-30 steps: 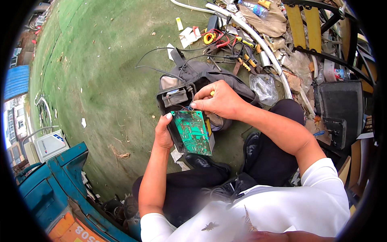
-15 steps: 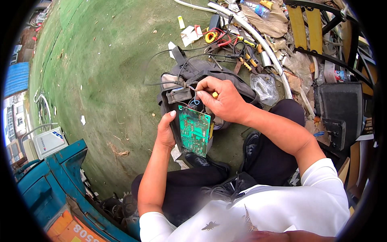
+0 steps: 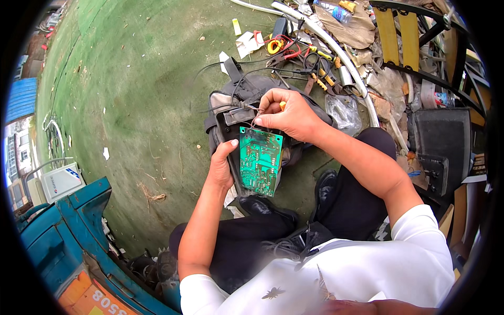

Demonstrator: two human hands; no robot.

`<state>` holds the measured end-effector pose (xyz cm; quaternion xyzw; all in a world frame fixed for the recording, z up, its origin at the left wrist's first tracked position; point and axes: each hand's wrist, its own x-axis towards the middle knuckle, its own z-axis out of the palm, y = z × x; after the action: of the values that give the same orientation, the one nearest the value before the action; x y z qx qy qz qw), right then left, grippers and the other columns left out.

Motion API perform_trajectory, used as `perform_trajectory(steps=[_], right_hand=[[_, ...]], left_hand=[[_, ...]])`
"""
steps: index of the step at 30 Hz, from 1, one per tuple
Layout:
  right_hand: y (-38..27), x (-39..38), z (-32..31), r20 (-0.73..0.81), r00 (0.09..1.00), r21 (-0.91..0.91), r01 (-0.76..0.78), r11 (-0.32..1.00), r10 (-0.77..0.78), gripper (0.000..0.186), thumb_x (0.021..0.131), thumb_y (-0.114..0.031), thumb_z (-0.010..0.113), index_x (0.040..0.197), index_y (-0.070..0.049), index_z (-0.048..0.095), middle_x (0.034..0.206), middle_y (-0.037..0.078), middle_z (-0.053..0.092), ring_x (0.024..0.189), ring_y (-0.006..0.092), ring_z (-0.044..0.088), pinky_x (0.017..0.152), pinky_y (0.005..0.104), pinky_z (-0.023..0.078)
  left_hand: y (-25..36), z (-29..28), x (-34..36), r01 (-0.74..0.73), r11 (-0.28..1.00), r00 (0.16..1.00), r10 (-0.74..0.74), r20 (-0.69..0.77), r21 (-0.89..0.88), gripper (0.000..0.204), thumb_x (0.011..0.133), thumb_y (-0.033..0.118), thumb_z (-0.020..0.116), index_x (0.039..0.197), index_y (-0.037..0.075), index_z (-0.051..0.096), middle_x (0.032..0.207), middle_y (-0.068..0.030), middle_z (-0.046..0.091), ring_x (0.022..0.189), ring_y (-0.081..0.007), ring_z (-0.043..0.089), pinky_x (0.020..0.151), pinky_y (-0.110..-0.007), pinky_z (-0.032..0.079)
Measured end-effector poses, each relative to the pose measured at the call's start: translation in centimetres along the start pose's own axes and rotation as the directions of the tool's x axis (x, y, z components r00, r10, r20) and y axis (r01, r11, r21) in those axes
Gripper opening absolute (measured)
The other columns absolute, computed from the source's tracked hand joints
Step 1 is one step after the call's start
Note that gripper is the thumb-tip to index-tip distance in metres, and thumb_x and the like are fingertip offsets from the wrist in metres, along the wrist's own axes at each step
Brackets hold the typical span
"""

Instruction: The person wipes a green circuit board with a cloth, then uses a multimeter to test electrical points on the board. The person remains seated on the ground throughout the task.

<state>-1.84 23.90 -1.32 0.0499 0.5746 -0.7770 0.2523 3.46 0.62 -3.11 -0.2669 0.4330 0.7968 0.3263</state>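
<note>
A green circuit board (image 3: 260,161) hangs slightly tilted in front of me, its soldered side facing up. At its left edge, my left hand (image 3: 222,164) is closed around a dark plastic casing (image 3: 234,176) behind the board, thumb on top; its other fingers are mostly hidden. Above the board's top edge, my right hand (image 3: 283,113) pinches thin wires (image 3: 256,118) between thumb and forefinger. A small yellow-orange tip (image 3: 282,105) shows among that hand's curled fingers, its kind unclear. Behind both hands lies a dark grey tool bag (image 3: 315,113) with a black cable across it.
Beyond the bag are pliers (image 3: 277,60), a yellow tape roll (image 3: 274,46), cables and scraps. A white pipe (image 3: 341,50) curves along the right, near a clear plastic bag (image 3: 344,113). A teal metal frame (image 3: 68,210) stands at left, black panels (image 3: 441,142) at right.
The circuit board has shifted a little right and up, and sits straighter. My left hand has moved right with it. A blue wire loop above the board no longer shows; my right hand stays pinched.
</note>
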Motion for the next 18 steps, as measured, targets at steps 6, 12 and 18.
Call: perform_trajectory(steps=[6,12,18], right_hand=[[0.0,0.1,0.1,-0.005,1.0,0.07,-0.026,0.997,0.027,0.021,0.087,-0.003,0.075,0.103,0.002,0.063,0.091,0.007,0.071,0.085,0.0111,0.068,0.076,0.0266,0.055],[-0.1,0.0,0.2,0.006,0.995,0.109,-0.095,0.99,0.095,0.021,0.088,-0.003,0.075,0.104,0.002,0.063,0.092,0.009,0.072,0.086,0.0133,0.069,0.078,0.0279,0.055],[0.2,0.3,0.2,0.039,0.996,0.056,-0.084,0.995,0.082,0.018,0.09,-0.007,0.074,0.101,-0.001,0.061,0.09,0.008,0.072,0.081,0.0103,0.067,0.07,0.0257,0.052]], left_hand=[[0.7,1.1,-0.6,-0.004,0.999,0.997,0.008,0.074,-0.054,0.045,0.09,0.028,0.062,0.125,0.0,0.063,0.116,-0.0122,0.071,0.103,-0.0226,0.07,0.095,-0.038,0.054],[0.1,-0.1,0.0,0.011,1.0,0.999,-0.011,0.038,-0.02,0.041,0.093,0.029,0.061,0.123,0.001,0.064,0.113,-0.0098,0.072,0.102,-0.0208,0.07,0.094,-0.037,0.054],[0.2,0.2,-0.2,0.031,0.999,0.999,-0.031,0.026,0.022,0.037,0.093,0.03,0.063,0.117,0.002,0.067,0.11,-0.0075,0.072,0.099,-0.0181,0.069,0.091,-0.036,0.054]])
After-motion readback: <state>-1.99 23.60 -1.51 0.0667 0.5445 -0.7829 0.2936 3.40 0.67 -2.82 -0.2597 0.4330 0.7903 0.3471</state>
